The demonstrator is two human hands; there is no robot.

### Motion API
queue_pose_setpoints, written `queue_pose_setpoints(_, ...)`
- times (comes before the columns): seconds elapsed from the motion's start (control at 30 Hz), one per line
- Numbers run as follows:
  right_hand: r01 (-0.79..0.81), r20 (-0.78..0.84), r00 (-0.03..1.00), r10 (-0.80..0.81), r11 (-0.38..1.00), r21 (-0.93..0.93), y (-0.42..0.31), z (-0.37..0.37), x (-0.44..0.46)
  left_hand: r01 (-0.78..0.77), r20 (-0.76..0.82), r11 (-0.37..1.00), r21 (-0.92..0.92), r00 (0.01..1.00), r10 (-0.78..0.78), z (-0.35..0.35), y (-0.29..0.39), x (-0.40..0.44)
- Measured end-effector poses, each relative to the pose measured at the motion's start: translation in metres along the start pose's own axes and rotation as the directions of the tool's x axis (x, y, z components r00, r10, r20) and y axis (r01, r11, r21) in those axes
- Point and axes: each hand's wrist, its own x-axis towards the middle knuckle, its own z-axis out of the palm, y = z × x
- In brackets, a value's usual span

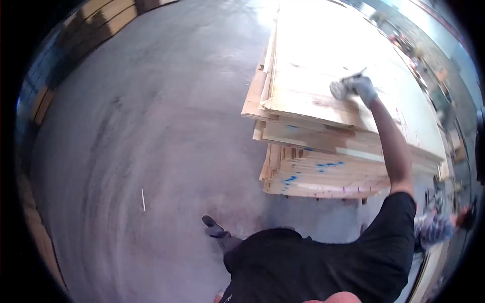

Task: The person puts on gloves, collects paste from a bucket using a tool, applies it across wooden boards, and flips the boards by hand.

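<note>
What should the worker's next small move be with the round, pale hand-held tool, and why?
Probably guide the round, pale grey tool slightly toward the brown, knot-like mark on the pale wooden top sheet. The grey-gloved right hand holds it near that mark; whether it touches the wood is too blurred to tell.

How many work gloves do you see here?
1: a greyish work glove on the right hand, which holds a round-ended tool at the top of the plywood stack. The left hand isn't in view, so another may be hidden.
</note>
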Motion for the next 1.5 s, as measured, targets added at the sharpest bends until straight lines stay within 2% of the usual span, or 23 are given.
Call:
queue_pose_setpoints(0.13,0.043,0.028,0.999,-0.033,0.835,-0.549,-0.056,0.056,0.027,0.054,0.031,0.996,-0.072,0.998,-0.052,-0.144,0.060,0.173)
queue_pose_setpoints(0.27,0.094,0.057,0.995,-0.079,0.934,-0.344,-0.066,0.088,-0.055,0.317,0.080,0.864,-0.392,0.947,-0.311,-0.288,0.169,0.394)
queue_pose_setpoints(0.3,0.028,0.025,0.999,-0.021,0.958,-0.284,-0.077,0.101,-0.074,0.067,0.018,0.843,-0.534,0.998,-0.067,-0.322,0.214,0.442)
queue_pose_setpoints(0.47,-0.127,-0.245,0.966,0.077,0.972,-0.197,-0.117,0.106,-0.084,-0.333,0.016,0.939,0.087,0.943,0.333,-0.404,0.497,0.637)
queue_pose_setpoints(0.6,-0.081,-0.494,0.868,0.037,0.994,-0.069,-0.135,0.079,-0.014,-0.495,0.052,0.868,-0.043,0.866,0.497,-0.393,0.677,0.750)
queue_pose_setpoints(0.7,-0.072,-0.690,0.719,0.082,0.996,0.043,-0.103,0.044,0.032,-0.763,0.044,0.645,-0.050,0.644,0.764,-0.341,0.762,0.776)
queue_pose_setpoints(0.77,0.055,-0.731,0.664,0.157,0.965,0.256,-0.079,0.023,0.066,-0.609,0.217,0.737,-0.291,0.709,0.671,-0.310,0.793,0.784)
queue_pose_setpoints(0.8,0.258,-0.709,0.687,0.158,0.859,0.441,-0.065,0.020,0.082,-0.617,0.296,0.759,-0.206,0.700,0.650,-0.298,0.796,0.792)
queue_pose_setpoints(0.87,0.031,-0.579,0.746,0.328,0.852,0.523,-0.026,0.021,0.124,-0.672,0.453,0.738,0.064,0.679,0.578,-0.291,0.802,0.775)
queue_pose_setpoints(0.93,-0.507,-0.734,0.558,0.387,0.859,0.068,0.009,-0.019,0.172,-0.627,0.501,0.761,0.163,0.718,0.484,-0.284,0.826,0.784)
queue_pose_setpoints(0.97,-0.577,-0.669,0.726,0.159,0.670,-0.467,0.008,-0.022,0.188,-0.532,0.481,0.842,0.084,0.762,0.434,-0.275,0.829,0.795)
queue_pose_setpoints(1.0,-0.686,-0.616,0.727,0.302,0.358,-0.634,-0.023,-0.013,0.213,-0.646,0.552,0.691,0.324,0.722,0.417,-0.269,0.854,0.804)
queue_pose_setpoints(1.07,-0.542,-0.556,0.767,0.319,0.786,-0.297,-0.017,0.001,0.198,-0.759,0.695,0.162,0.630,0.645,0.318,-0.267,0.901,0.819)
queue_pose_setpoints(1.13,-0.431,-0.555,0.769,0.316,0.898,-0.086,-0.048,0.053,0.173,-0.627,0.607,0.423,0.655,0.769,0.200,-0.242,0.946,0.859)
queue_pose_setpoints(1.17,-0.460,-0.554,0.791,0.259,0.849,-0.261,-0.078,0.087,0.167,-0.747,0.712,0.195,0.635,0.664,0.227,-0.226,0.987,0.867)
queue_pose_setpoints(1.27,-0.731,-0.652,0.606,0.456,0.641,-0.232,-0.132,0.152,0.132,-0.768,0.730,0.557,0.315,0.572,0.375,-0.132,1.134,0.941)
queue_pose_setpoints(1.3,-0.811,-0.778,0.388,0.495,0.584,-0.033,-0.149,0.166,0.118,-0.889,0.769,0.406,0.212,0.408,0.493,-0.100,1.202,0.942)
queue_pose_setpoints(1.33,-0.831,-0.852,0.162,0.498,0.534,0.154,-0.165,0.171,0.102,-0.862,0.781,0.496,0.107,0.382,0.495,-0.051,1.273,0.970)
queue_pose_setpoints(1.37,-0.761,-0.938,0.189,0.290,0.647,0.047,-0.163,0.162,0.073,-0.978,0.709,0.204,0.048,0.177,0.683,-0.001,1.342,0.951)
queue_pose_setpoints(1.4,-0.744,-0.954,0.071,0.291,0.653,0.144,-0.178,0.159,0.057,-0.967,0.707,-0.245,-0.069,-0.220,0.672,0.027,1.420,0.907)
queue_pose_setpoints(1.43,-0.710,-0.953,-0.050,0.300,0.660,0.245,-0.190,0.159,0.045,-0.938,0.563,-0.336,-0.086,-0.324,0.760,0.074,1.487,0.884)
queue_pose_setpoints(1.47,-0.753,-0.951,-0.115,0.286,0.599,0.271,-0.196,0.156,0.032,-0.987,0.510,-0.155,-0.030,-0.149,0.847,0.106,1.544,0.851)
queue_pose_setpoints(1.5,-0.722,-0.941,-0.164,0.295,0.615,0.318,-0.200,0.152,0.023,-0.959,0.415,-0.258,-0.114,-0.282,0.865,0.136,1.602,0.800)
